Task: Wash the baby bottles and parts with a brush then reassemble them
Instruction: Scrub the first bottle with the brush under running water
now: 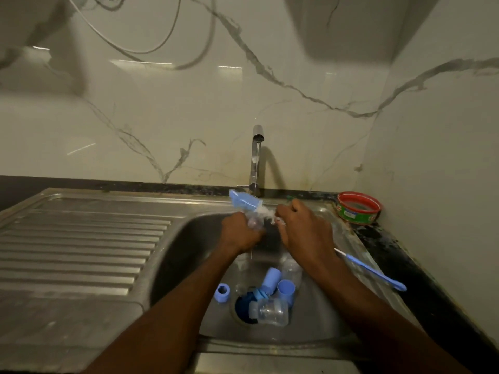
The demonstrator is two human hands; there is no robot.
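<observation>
Your left hand (239, 232) grips a clear bottle (255, 222) and the blue brush (245, 200) under the tap (256, 157); the brush's long axis slants up-left, away from your right hand (302, 228). That hand's fingers curl at the foamy end (279, 218), but blur hides what they pinch. The other bottles and blue caps lie below in the sink (189, 238), nearer you. A thin brush (372, 269) sits on the right rim.
</observation>
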